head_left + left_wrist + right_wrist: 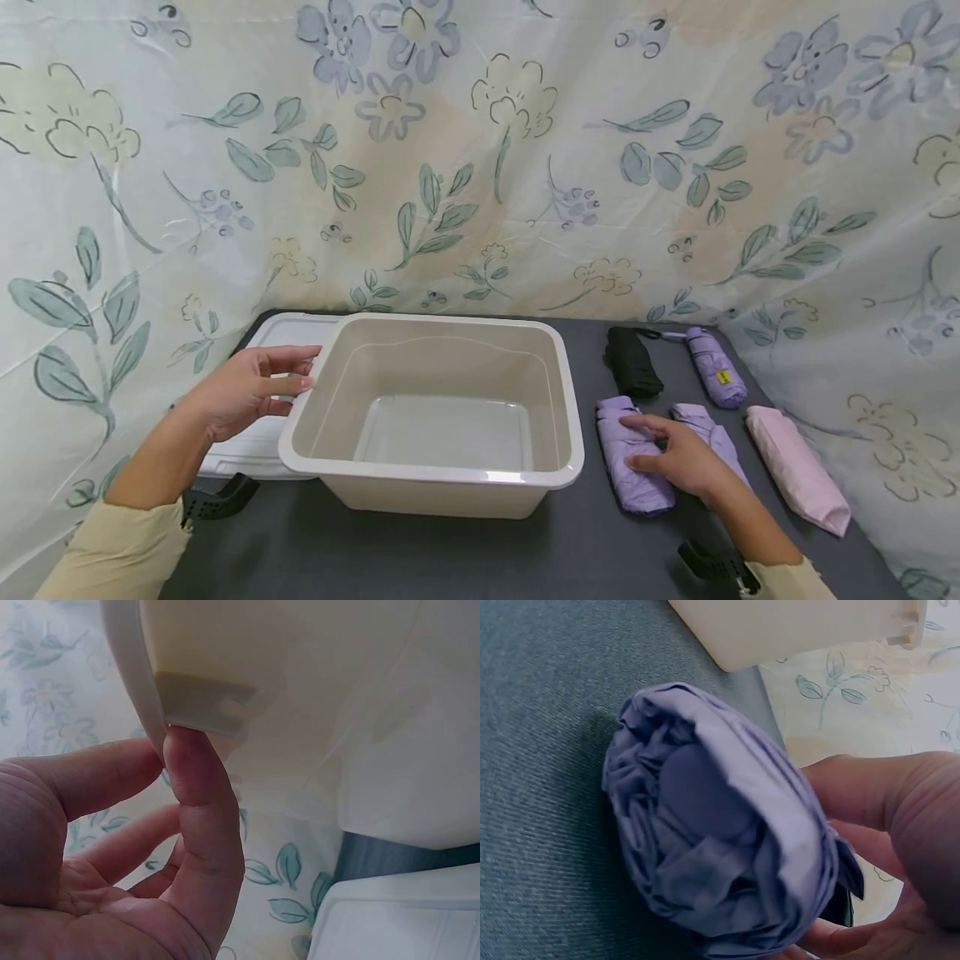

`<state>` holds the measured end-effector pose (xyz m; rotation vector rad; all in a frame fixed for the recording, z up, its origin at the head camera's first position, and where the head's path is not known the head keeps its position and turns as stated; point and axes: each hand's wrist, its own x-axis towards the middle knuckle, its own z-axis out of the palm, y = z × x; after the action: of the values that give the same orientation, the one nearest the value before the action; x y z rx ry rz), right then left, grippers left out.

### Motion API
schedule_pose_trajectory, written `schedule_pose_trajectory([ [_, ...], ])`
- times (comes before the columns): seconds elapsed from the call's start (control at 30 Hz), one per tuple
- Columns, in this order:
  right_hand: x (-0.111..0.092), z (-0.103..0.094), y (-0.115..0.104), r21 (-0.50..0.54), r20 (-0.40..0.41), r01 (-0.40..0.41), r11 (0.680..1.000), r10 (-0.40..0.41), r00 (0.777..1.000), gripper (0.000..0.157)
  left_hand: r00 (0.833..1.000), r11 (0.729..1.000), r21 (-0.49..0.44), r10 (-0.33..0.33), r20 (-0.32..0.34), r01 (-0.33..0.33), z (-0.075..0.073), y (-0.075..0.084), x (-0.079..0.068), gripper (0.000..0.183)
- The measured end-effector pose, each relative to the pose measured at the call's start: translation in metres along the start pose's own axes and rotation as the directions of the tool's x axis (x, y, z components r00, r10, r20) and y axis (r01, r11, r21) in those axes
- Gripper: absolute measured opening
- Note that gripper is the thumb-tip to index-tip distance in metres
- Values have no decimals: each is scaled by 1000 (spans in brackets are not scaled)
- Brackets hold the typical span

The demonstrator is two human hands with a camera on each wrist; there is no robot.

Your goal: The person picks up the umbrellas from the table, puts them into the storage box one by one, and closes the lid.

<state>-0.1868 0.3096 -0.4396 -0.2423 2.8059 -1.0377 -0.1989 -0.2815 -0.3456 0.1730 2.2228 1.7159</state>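
A beige plastic storage bin point(431, 497) stands upright with its top uncovered. My left hand point(258, 387) pinches its left rim between thumb and fingers, seen closer in the left wrist view, where the hand point(202, 817) meets the rim edge. To the right of the bin lies a lilac folded umbrella point(626, 454), its fabric rolled up. My right hand point(686, 458) grips it from its right side. In the right wrist view the rolled end of the umbrella point(727, 825) faces the camera, with the hand point(900, 832) partly behind it.
A white lid point(251, 450) lies flat left of the bin. Beyond the right hand are a black folded umbrella point(633, 362), a lilac one with a yellow label point(716, 367), another lilac one point(708, 429) and a pink one point(798, 471). Floral cloth point(480, 167) hangs behind the dark table point(420, 558).
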Motion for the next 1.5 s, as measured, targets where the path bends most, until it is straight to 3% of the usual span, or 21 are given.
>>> schedule_pose_trajectory([
  [0.23, 1, 3, -6, 20, 11, -13, 1000, 13, 1000, 64, 1000, 1000, 3, -7, -13, 7, -1, -2, 0, 68],
  [0.4, 1, 7, -7, 16, -15, 42, 999, -42, 999, 62, 1000, 1000, -4, -8, -15, 8, -1, -2, -1, 65],
  [0.63, 3, 14, -12, -66, -88, 149, 987, -154, 984, 58, 1000, 1000, -8, 1, -13, -1, 0, -1, -1, 66],
  [0.9, 5, 13, -10, -76, -105, 129, 989, -136, 985, 57, 1000, 1000, -11, 0, -7, 0, 0, -2, 0, 65],
  [1.13, 3, 10, -12, 21, -84, 104, 994, -102, 991, 60, 1000, 1000, 3, 4, -17, -4, 1, 0, -1, 67],
  [1.27, 1, 8, -17, 146, -51, 60, 987, -53, 997, 62, 1000, 1000, -3, 3, -23, -3, 2, 2, -1, 66],
  [1.4, -1, 4, -24, 332, 8, -3, 943, 0, 1000, 67, 1000, 1000, -1, -1, -31, 1, 2, 2, -1, 66],
  [1.5, -3, 0, -32, 413, 51, -50, 909, 32, 998, 69, 999, 1000, 0, -8, -39, 8, 1, 1, -1, 66],
])
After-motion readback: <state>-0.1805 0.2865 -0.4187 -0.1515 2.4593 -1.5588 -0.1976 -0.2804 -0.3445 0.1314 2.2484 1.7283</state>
